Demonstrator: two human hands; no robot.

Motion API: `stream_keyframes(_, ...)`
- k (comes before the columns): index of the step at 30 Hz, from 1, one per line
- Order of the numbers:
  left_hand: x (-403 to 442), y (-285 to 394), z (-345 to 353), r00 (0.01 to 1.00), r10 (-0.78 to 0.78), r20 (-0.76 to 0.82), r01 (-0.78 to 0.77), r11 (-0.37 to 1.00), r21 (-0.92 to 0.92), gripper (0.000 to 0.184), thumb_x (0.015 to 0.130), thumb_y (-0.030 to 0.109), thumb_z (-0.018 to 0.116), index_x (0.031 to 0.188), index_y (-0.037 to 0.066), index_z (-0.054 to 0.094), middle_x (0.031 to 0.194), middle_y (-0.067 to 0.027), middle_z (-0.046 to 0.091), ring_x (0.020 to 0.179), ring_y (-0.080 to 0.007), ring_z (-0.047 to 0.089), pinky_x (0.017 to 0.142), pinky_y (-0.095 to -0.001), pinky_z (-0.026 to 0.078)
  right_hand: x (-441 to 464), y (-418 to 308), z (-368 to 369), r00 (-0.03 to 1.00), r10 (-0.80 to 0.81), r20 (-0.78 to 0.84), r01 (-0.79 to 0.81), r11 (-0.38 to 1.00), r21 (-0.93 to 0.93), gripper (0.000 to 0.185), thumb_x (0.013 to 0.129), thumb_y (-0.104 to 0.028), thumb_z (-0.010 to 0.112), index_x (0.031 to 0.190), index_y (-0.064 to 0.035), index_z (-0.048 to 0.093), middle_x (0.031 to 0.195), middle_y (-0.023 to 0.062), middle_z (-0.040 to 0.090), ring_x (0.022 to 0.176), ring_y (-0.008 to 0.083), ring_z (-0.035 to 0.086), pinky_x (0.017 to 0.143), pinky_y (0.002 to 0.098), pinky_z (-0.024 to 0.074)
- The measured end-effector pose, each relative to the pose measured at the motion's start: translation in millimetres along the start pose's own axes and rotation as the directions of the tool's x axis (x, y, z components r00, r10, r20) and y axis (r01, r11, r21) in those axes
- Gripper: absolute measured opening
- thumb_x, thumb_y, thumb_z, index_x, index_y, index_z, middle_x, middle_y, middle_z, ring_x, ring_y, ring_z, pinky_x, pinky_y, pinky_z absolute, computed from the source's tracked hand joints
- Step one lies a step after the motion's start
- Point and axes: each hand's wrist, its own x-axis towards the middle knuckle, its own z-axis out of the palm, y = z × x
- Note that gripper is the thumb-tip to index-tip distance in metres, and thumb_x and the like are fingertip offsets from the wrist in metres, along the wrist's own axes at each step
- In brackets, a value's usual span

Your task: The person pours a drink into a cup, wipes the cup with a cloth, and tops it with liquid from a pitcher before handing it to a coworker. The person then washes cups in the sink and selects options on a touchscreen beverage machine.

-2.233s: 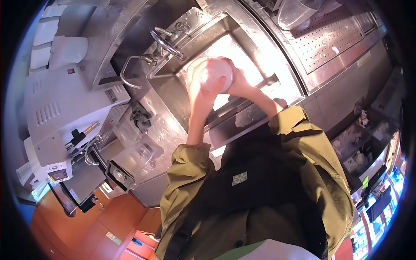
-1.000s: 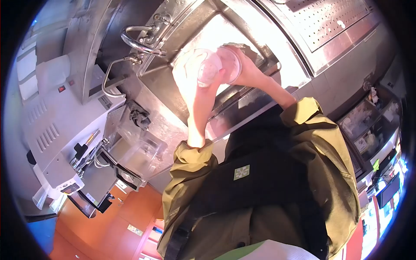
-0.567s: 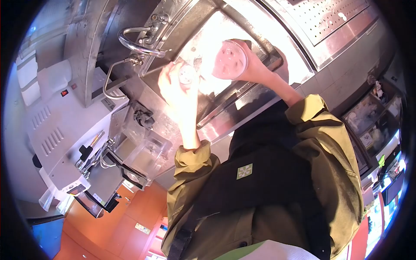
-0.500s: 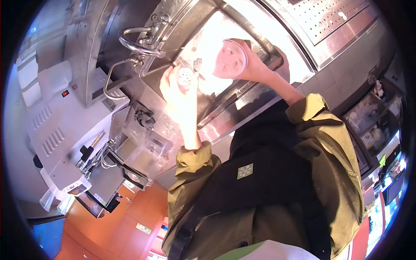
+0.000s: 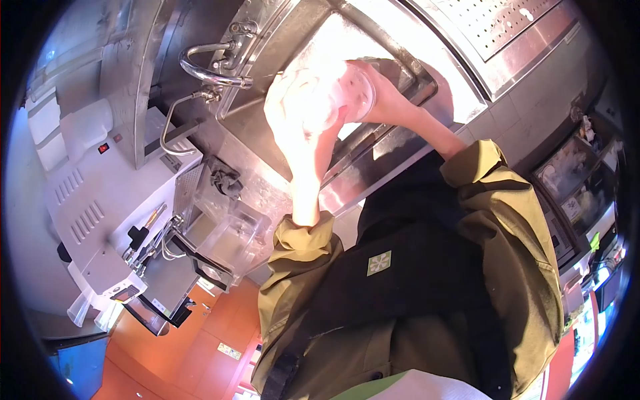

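Pinkish clear cup (image 5: 361,92), right hand (image 5: 392,105), fingers curled round it, left hand (image 5: 291,112) glare-bleached, cannot tell its fingers' grip

Smooth, glossy metal in the sink (image 5: 253,123), with a mirror-bright finish on the faucet (image 5: 223,81) to its left. Clear, shiny plastic, by its look, in the cup (image 5: 363,95). Matt cloth in the near apron (image 5: 420,287), creased in the sleeves (image 5: 513,217); perforated metal in the far-right panel (image 5: 492,28).
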Motion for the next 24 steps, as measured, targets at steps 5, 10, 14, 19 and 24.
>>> stream_keyframes(5,4.4,-12.4,-17.9,0.988,0.108,-0.106,-0.066,0.938,0.341,0.048,0.061,0.014,0.072,0.105,0.009,0.054,0.116,-0.0132,0.043,0.113,-0.0331,0.035,0.093,-0.044,0.031,-4.0,2.2,-0.4,1.0,0.0,0.003,0.0,1.0,0.011,0.081,0.057,-0.025,0.077,0.123,-0.009,0.033,0.117,0.0123,0.044,0.108,0.0278,0.045,0.089,0.0373,0.0384)
stream_keyframes(10,-2.7,-10.4,-11.5,0.982,-0.002,-0.188,0.001,1.0,-0.007,0.05,0.059,0.011,0.074,0.105,0.009,0.054,0.116,-0.0138,0.044,0.108,-0.0312,0.042,0.091,-0.0424,0.036,-5.5,5.1,-0.9,1.0,-0.018,-0.002,0.018,0.999,-0.037,0.082,0.057,-0.026,0.077,0.123,-0.0072,0.032,0.115,0.0144,0.044,0.108,0.0297,0.044,0.088,0.0379,0.0385)
stream_keyframes(14,-5.9,-1.5,6.7,0.999,0.018,-0.03,-0.017,0.999,0.043,0.053,0.057,0.008,0.074,0.106,0.007,0.054,0.116,-0.0151,0.044,0.109,-0.0308,0.042,0.091,-0.0415,0.036,-1.8,7.6,1.0,0.995,-0.094,0.016,0.095,0.992,-0.086,0.081,0.057,-0.027,0.077,0.122,-0.0056,0.032,0.115,0.0151,0.044,0.107,0.0311,0.044,0.088,0.0377,0.0384)
stream_keyframes(19,1.4,-17.9,-14.8,0.984,0.006,-0.179,0.054,0.943,0.328,0.052,0.059,0.01,0.074,0.106,0.007,0.053,0.114,-0.014,0.043,0.105,-0.029,0.043,0.09,-0.0396,0.036,-7.4,8.8,-0.8,1.0,-0.011,0.007,0.011,0.999,-0.047,0.078,0.059,-0.027,0.076,0.121,-0.0035,0.035,0.115,0.015,0.043,0.105,0.0296,0.046,0.088,0.0359,0.0389)
stream_keyframes(24,-6.9,-10.3,-0.7,0.987,0.048,-0.155,-0.044,0.999,0.027,0.051,0.059,0.008,0.072,0.106,0.006,0.053,0.111,-0.0141,0.045,0.106,-0.0286,0.043,0.09,-0.0404,0.036,-7.9,0.3,-4.3,0.999,-0.035,-0.008,0.035,0.998,-0.045,0.077,0.059,-0.027,0.076,0.12,-0.004,0.036,0.114,0.0148,0.043,0.104,0.0295,0.046,0.088,0.0358,0.0391)
